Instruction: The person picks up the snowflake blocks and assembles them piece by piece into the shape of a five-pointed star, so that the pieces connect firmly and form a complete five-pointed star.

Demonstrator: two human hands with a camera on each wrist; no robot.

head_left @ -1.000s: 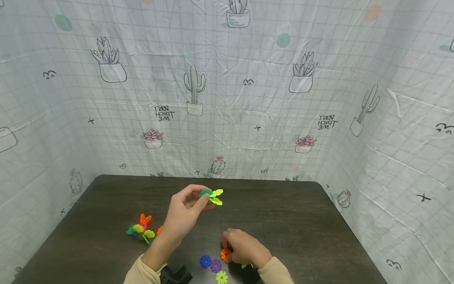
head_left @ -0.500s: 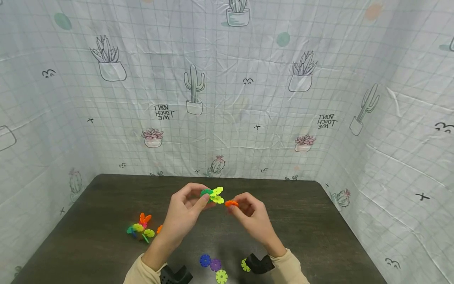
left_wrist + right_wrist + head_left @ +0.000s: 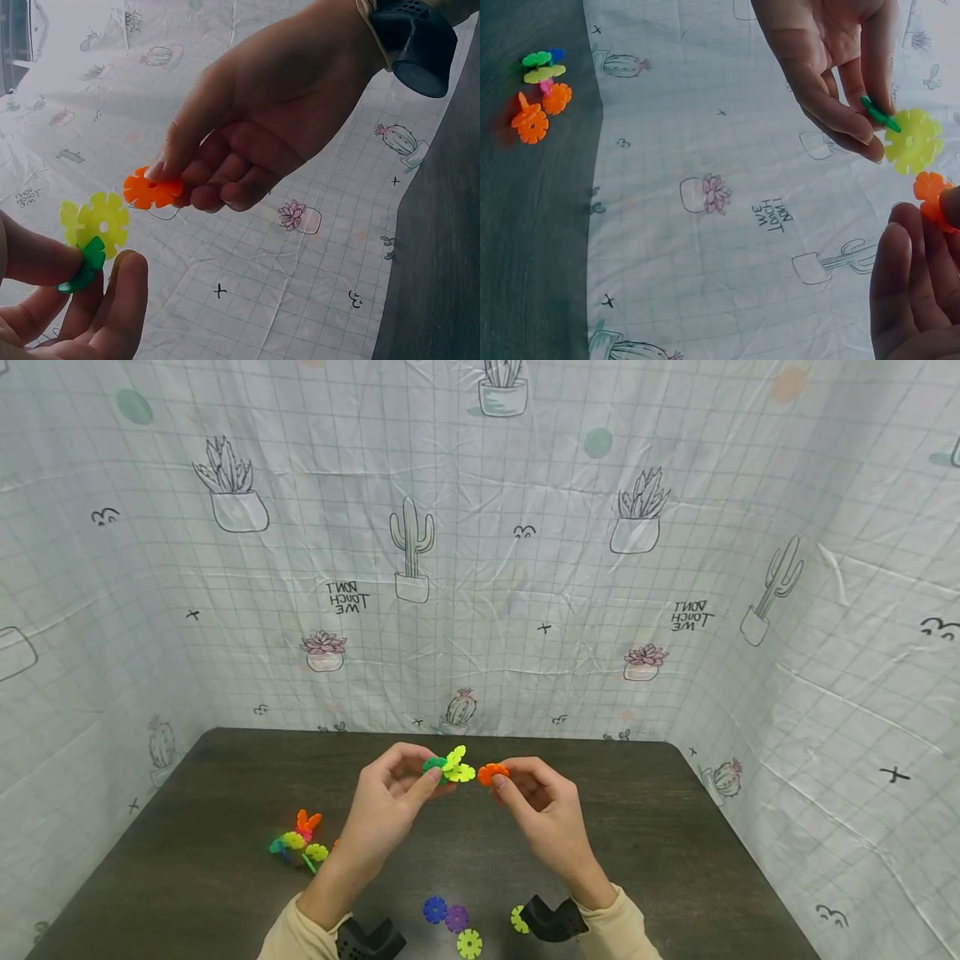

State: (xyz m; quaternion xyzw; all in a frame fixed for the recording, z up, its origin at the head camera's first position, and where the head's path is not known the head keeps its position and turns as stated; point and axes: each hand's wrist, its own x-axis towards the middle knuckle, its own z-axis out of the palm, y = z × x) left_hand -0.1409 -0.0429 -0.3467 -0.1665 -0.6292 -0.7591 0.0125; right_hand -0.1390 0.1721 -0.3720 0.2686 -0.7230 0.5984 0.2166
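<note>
Head: left fingers (image 3: 406, 752) opposite right fingers (image 3: 531, 766)

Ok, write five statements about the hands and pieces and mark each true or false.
1. The left hand holds a green piece joined to yellow pieces. True.
2. The right hand holds nothing. False: it pinches an orange disc.
3. The orange disc is slotted into the yellow pieces. False: they are apart.
4. A blue disc lies beside a purple disc on the table. True.
5. The multicoloured cluster lies right of both hands. False: it lies left of them.
</note>
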